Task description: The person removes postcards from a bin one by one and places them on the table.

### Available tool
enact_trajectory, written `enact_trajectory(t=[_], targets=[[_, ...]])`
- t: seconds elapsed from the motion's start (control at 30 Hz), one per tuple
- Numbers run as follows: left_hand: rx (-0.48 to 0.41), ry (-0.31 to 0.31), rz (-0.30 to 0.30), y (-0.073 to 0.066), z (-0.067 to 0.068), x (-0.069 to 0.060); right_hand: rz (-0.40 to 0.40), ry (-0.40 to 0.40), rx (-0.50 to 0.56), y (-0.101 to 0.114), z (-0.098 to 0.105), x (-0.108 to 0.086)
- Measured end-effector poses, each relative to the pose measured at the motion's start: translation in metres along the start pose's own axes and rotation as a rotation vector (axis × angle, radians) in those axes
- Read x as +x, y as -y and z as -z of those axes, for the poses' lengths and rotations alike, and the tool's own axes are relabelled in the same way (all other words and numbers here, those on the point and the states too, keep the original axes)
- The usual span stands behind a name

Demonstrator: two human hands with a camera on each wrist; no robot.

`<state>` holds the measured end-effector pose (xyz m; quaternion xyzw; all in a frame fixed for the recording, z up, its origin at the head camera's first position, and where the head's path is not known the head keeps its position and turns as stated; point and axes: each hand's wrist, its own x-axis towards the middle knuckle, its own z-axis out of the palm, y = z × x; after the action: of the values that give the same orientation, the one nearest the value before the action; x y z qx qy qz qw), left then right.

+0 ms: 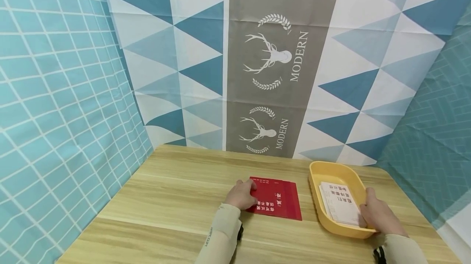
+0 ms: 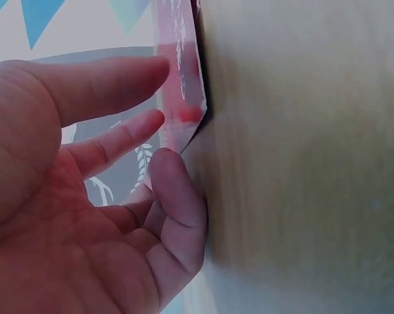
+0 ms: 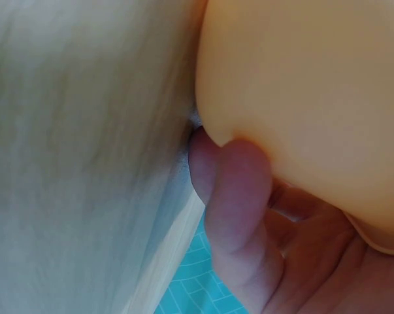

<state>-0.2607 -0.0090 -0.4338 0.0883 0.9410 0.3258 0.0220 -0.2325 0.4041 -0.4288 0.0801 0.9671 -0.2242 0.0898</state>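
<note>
Head view: left hand point(image 1: 240, 195) partly hides the red cards point(image 1: 270, 193)

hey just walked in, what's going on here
A person has both hands busy at a wooden table. The left hand is at the left edge of some red printed cards. The right hand grips the right side of a yellow tray, with white printed cards lying inside it.

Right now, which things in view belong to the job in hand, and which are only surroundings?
In the job:
- red cards, left hand at their left edge
- tray, gripped by the right hand
- white cards, inside it

Surroundings:
- table, underneath
- patterned backdrop, behind
</note>
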Motion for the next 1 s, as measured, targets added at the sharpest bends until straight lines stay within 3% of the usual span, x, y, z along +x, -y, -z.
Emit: enact_trajectory(t=[0.1, 0.2, 0.37, 0.57, 0.67, 0.73, 0.87, 0.93, 1.0], targets=[[-0.001, -0.002, -0.006, -0.006, -0.001, 0.0, -0.006, 0.005, 0.014, -0.001, 0.0, 0.0], [0.026, -0.027, -0.062, -0.024, -0.003, -0.001, -0.009, 0.005, 0.017, -0.003, 0.001, 0.0], [0.089, -0.097, -0.291, -0.077, -0.021, -0.009, -0.026, 0.015, 0.027, -0.006, 0.002, -0.002], [0.206, -0.034, -0.561, -0.145, -0.056, -0.013, -0.027, 0.011, 0.026, -0.01, 0.005, -0.003], [0.327, -0.045, -0.648, -0.166, -0.077, -0.007, -0.009, 0.002, 0.029, -0.012, 0.005, -0.005], [0.389, -0.083, -0.656, -0.175, -0.092, -0.001, 0.006, -0.008, 0.024, -0.012, 0.006, -0.006], [0.535, -0.184, -0.607, -0.182, -0.117, 0.009, 0.027, -0.008, 0.019, -0.01, 0.005, -0.007], [0.592, -0.196, -0.571, -0.185, -0.124, 0.012, 0.032, -0.007, 0.02, -0.009, 0.004, -0.007], [0.617, -0.163, -0.533, -0.188, -0.128, 0.014, 0.037, -0.012, 0.027, -0.008, 0.003, -0.007]])
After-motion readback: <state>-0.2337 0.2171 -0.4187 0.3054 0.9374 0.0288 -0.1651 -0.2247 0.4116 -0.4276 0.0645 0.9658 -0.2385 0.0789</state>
